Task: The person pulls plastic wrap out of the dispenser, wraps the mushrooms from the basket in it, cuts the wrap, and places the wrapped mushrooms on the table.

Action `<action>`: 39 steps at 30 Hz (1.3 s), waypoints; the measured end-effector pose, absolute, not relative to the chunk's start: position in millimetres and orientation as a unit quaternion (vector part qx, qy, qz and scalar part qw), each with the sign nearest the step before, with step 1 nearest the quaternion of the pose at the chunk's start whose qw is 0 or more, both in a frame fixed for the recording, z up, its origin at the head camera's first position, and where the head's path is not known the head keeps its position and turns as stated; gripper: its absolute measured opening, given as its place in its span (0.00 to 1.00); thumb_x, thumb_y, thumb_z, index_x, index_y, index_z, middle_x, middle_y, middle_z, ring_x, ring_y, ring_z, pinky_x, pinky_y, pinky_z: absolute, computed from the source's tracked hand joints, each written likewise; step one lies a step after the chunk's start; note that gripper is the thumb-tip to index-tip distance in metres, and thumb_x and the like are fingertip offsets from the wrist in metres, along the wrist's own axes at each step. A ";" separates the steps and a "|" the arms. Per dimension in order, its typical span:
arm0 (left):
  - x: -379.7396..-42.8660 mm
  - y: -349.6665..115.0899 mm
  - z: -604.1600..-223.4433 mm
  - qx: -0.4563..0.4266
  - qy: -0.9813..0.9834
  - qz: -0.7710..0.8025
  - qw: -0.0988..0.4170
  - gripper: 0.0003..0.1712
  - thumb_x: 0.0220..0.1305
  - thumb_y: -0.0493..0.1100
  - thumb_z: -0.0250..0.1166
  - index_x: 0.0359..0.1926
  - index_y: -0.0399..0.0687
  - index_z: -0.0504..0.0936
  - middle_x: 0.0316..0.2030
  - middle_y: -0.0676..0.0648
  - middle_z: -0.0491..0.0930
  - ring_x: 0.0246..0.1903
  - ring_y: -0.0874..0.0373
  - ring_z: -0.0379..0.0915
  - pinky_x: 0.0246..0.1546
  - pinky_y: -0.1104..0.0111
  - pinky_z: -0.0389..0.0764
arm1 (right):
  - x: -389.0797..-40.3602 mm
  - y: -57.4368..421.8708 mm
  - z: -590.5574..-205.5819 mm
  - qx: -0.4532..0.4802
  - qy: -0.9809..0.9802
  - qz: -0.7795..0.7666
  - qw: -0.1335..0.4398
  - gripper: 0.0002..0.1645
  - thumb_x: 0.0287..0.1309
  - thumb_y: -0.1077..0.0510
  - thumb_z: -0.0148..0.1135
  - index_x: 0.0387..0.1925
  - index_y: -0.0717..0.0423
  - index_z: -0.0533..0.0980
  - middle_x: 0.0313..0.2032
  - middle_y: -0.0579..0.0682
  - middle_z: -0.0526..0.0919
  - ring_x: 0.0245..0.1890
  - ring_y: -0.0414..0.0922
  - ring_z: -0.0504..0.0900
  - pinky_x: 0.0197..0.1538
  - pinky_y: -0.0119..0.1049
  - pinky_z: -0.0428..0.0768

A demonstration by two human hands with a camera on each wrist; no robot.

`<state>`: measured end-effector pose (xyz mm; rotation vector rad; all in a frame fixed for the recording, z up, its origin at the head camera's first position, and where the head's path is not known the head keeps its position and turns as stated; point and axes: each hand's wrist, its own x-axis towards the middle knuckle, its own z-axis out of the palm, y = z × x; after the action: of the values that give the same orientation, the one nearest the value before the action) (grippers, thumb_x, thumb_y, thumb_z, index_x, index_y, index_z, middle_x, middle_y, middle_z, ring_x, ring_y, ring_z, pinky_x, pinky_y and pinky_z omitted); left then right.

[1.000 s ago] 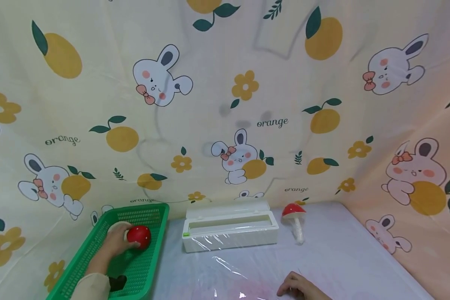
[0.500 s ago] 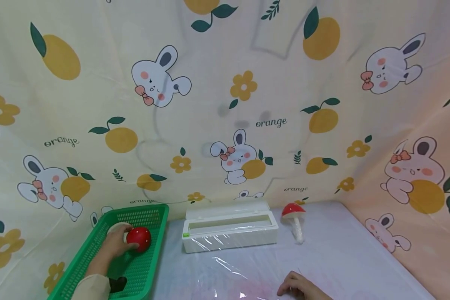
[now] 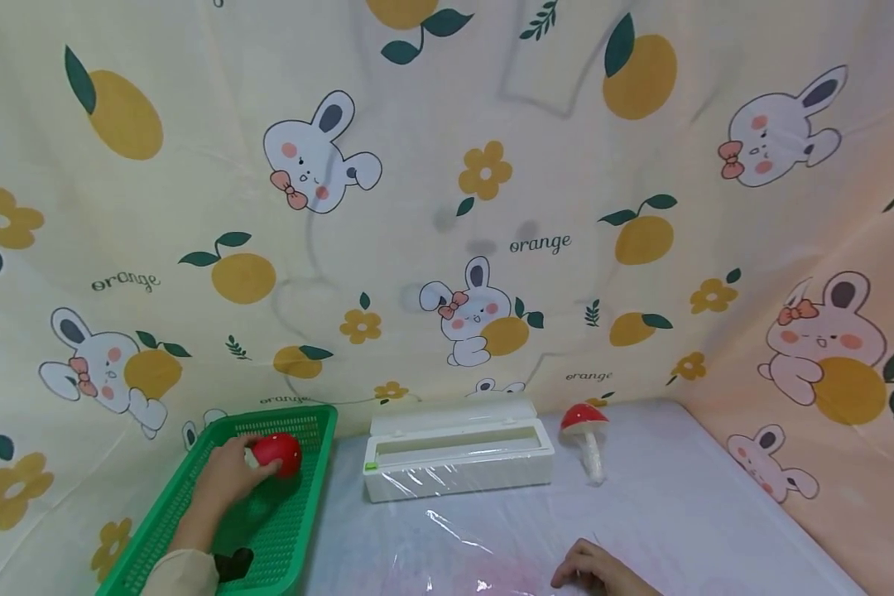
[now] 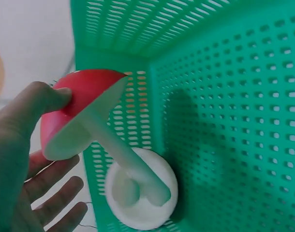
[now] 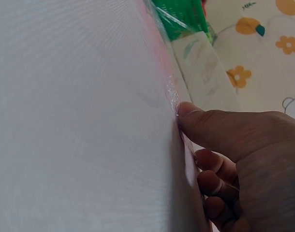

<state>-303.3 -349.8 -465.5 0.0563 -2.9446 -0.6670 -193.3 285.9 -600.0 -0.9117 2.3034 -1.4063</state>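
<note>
My left hand (image 3: pixel 231 476) grips a toy mushroom (image 4: pixel 89 94) by its red cap, thumb on top and fingers beneath, inside the green basket (image 3: pixel 309 530). Its pale stem slants down in the left wrist view, overlapping a second mushroom (image 4: pixel 162 212) that lies with its white underside up. My right hand (image 3: pixel 599 569), fingers bent, is low at the table's near side by the edge of the clear cling film (image 3: pixel 447 538). Its thumb tip meets the crinkled film (image 5: pixel 174 99) in the right wrist view; whether it pinches the film I cannot tell.
A white cling film dispenser (image 3: pixel 458 476) with its lid up stands behind the film. Right of it lies another red-capped mushroom (image 3: pixel 590 455), its stem shiny as if wrapped. A printed cloth (image 3: pixel 432 223) hangs behind the table. Basket walls surround my left hand.
My left hand has risen slightly within the basket, lifting the red-capped mushroom and tilting it. The right hand and the film look unchanged.
</note>
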 end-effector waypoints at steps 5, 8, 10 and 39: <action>-297.1 -342.1 -452.7 0.011 -0.966 -0.244 0.090 0.46 0.67 0.58 0.74 0.71 0.30 0.71 0.61 0.24 0.74 0.57 0.28 0.70 0.42 0.43 0.86 | -190.6 285.0 -595.8 -0.320 0.798 -0.492 0.138 0.12 0.73 0.58 0.69 0.54 0.50 0.83 0.46 0.42 0.76 0.41 0.34 0.74 0.42 0.27 0.74; -294.5 -339.2 -448.9 0.017 -0.959 -0.267 0.098 0.46 0.69 0.58 0.73 0.72 0.30 0.70 0.64 0.24 0.73 0.60 0.27 0.69 0.44 0.42 0.86 | -189.0 283.6 -591.7 -0.317 0.797 -0.495 0.137 0.12 0.71 0.59 0.70 0.54 0.50 0.83 0.46 0.43 0.76 0.41 0.35 0.74 0.43 0.27 0.74; -292.9 -338.5 -448.0 0.020 -0.954 -0.281 0.102 0.46 0.70 0.59 0.71 0.73 0.30 0.68 0.66 0.24 0.71 0.61 0.27 0.68 0.46 0.43 0.86 | -188.7 283.0 -590.6 -0.315 0.797 -0.496 0.138 0.13 0.71 0.59 0.71 0.54 0.50 0.83 0.46 0.43 0.76 0.41 0.36 0.74 0.43 0.27 0.74; -242.9 -227.1 -406.4 -0.072 -0.915 -0.369 0.144 0.44 0.59 0.51 0.82 0.72 0.44 0.74 0.65 0.38 0.76 0.62 0.39 0.73 0.52 0.49 0.87 | -188.6 282.3 -597.2 -0.306 0.808 -0.484 0.136 0.09 0.74 0.56 0.68 0.52 0.47 0.84 0.44 0.41 0.77 0.40 0.34 0.74 0.43 0.27 0.75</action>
<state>-242.9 -227.1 -406.4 -0.2067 -2.6391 -1.0650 -188.6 282.3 -597.2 -0.8860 2.3412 -1.4018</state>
